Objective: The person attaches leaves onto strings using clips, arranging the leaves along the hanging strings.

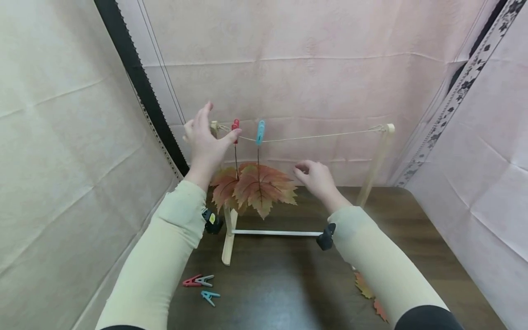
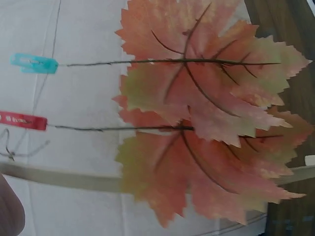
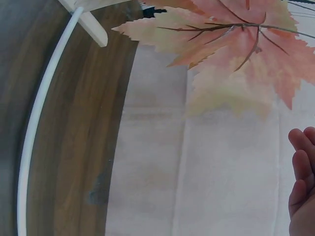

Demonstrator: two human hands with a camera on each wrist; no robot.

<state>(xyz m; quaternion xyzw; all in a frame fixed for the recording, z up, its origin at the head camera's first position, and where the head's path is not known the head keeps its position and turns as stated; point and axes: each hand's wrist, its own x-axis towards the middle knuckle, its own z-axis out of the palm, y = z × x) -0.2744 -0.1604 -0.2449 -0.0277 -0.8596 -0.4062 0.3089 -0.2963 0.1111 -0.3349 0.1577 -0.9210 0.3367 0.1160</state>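
Two orange-red artificial maple leaves hang by their stems from a thin string (image 1: 321,136). A red clothespin (image 2: 24,121) clips the stem of the left leaf (image 1: 222,185), and a light blue clothespin (image 1: 260,132) clips that of the right leaf (image 1: 270,185), which partly overlaps the other. My left hand (image 1: 206,146) is raised beside the red clothespin with fingers spread; its thumb overlaps that clothespin in the head view, and contact cannot be told. To the right of the leaves, my right hand (image 1: 318,179) hovers with loosely bent fingers, holding nothing.
The string runs between wooden posts, the right post (image 1: 374,165) standing behind my right forearm. A white rod (image 1: 276,233) joins the stand low down. Red (image 1: 191,281), grey (image 1: 204,281) and blue (image 1: 210,296) clothespins lie on the dark table. More leaves (image 1: 363,287) peek out beneath my right arm.
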